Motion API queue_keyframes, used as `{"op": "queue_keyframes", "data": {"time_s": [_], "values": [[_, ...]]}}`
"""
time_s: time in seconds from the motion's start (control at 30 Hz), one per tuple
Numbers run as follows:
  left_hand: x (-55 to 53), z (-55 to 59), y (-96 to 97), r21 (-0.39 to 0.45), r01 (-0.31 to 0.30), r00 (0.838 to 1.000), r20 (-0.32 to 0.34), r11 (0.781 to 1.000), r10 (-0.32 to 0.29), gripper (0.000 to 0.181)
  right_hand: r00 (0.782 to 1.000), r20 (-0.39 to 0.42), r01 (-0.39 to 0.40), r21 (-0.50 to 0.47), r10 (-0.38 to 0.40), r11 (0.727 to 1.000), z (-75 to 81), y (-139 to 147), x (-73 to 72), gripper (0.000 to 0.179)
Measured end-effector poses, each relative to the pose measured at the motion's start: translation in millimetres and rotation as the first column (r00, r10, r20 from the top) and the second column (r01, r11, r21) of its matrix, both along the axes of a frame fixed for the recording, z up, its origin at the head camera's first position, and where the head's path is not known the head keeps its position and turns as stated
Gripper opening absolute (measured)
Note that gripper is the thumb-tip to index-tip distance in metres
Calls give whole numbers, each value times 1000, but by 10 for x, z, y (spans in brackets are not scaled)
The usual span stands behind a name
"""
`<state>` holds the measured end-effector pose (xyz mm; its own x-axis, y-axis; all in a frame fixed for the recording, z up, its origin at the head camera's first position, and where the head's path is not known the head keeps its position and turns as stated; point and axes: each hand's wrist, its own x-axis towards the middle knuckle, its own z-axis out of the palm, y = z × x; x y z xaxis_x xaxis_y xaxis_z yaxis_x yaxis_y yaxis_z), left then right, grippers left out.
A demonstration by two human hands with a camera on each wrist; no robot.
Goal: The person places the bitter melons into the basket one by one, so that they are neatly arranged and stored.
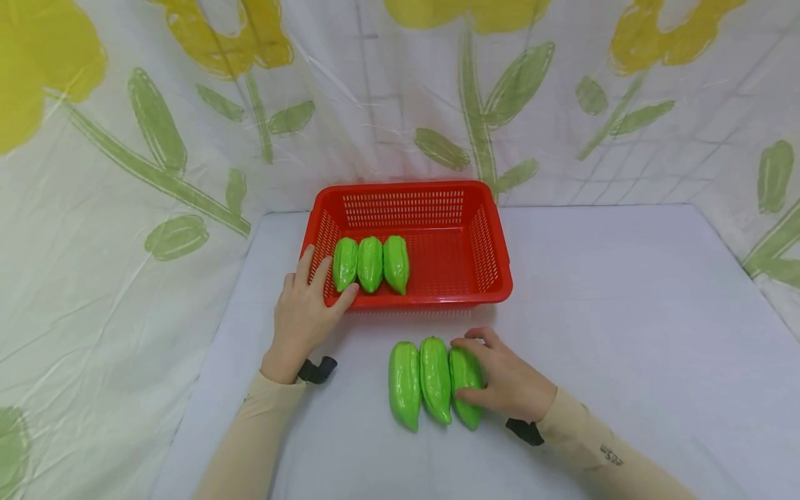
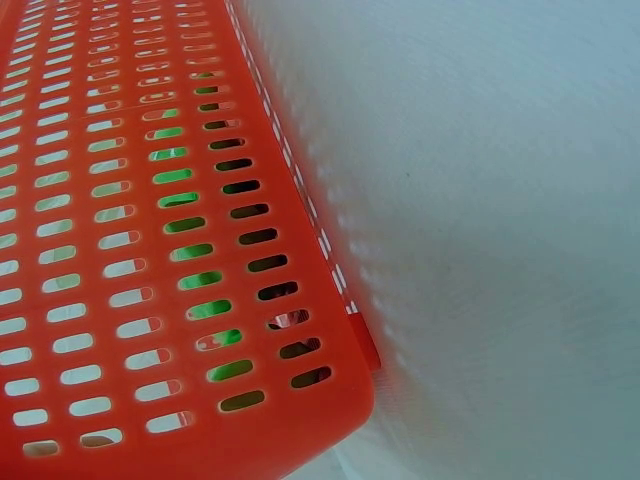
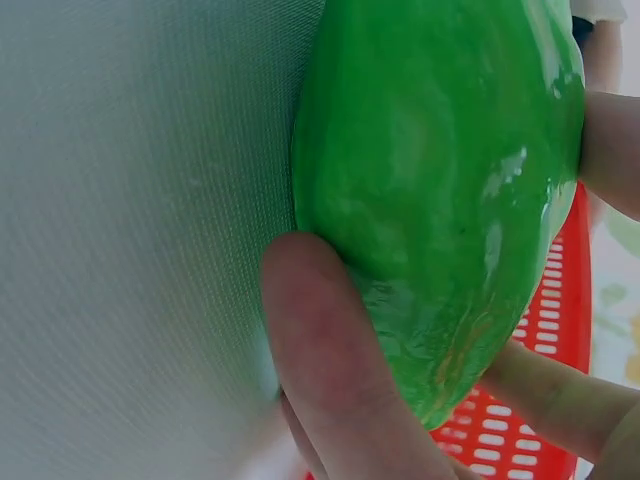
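Three glossy green model fruits, long, ridged and pointed at one end, lie side by side on the table in the head view: a left one [image 1: 405,385], a middle one [image 1: 435,380] and a right one [image 1: 465,375]. My right hand [image 1: 505,378] holds the right fruit, and the right wrist view shows fingertips against several sides of that green fruit [image 3: 430,190]. My left hand [image 1: 303,312] rests at the front left corner of a red basket [image 1: 431,301], fingers spread over its rim. Inside, at the left, are three more green fruits [image 1: 371,264].
The left wrist view looks along the slotted red basket wall [image 2: 130,250], with green showing through the holes. The white-covered table [image 1: 594,298] extends to the right. A flower-printed curtain [image 1: 387,125] hangs behind and at the sides.
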<state>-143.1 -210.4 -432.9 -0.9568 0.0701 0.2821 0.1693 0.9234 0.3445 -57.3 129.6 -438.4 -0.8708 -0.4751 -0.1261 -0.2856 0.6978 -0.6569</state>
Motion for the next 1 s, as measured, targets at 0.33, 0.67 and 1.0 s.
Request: {"op": "queue_keyframes", "data": {"time_s": [0.33, 0.67, 1.0], "values": [[3, 3, -1, -3, -1, 1000, 4, 1000, 1, 81, 1000, 5, -6, -11, 6, 1000, -6, 25, -10, 68], [-3, 7, -1, 3, 2, 1000, 11, 1000, -2, 81, 1000, -15, -6, -17, 6, 1000, 98, 64, 8, 67], [1, 23, 0, 2, -3, 1000, 28, 1000, 3, 81, 1000, 25, 1, -72, 0, 997, 231, 93, 28, 69]]}}
